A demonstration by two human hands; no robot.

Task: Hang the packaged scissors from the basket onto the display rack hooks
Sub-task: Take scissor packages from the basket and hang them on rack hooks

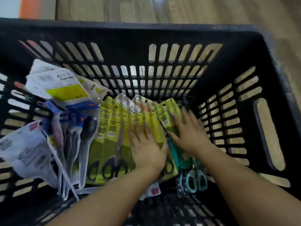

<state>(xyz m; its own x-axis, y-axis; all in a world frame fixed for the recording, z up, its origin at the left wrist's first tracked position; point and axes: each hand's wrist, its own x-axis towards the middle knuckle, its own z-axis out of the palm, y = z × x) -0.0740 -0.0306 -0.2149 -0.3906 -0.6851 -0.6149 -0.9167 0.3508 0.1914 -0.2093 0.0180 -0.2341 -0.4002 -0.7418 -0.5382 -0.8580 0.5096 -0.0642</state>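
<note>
A black slotted basket (162, 35) fills the view from above. Several yellow-green packs of black-handled scissors (114, 141) lie fanned across its floor. My left hand (146, 149) rests flat on the middle packs with fingers spread. My right hand (189, 131) lies flat on the rightmost yellow-green pack (164, 115), fingers apart. Neither hand grips a pack. Teal-handled scissors packs (195, 178) lie below my right hand. No display rack is in view.
White and blue packaged items (61, 88) pile against the basket's left wall, with more white packs (26, 149) at lower left. The basket's right side floor shows no packs. Wooden flooring (195, 8) lies beyond the far rim.
</note>
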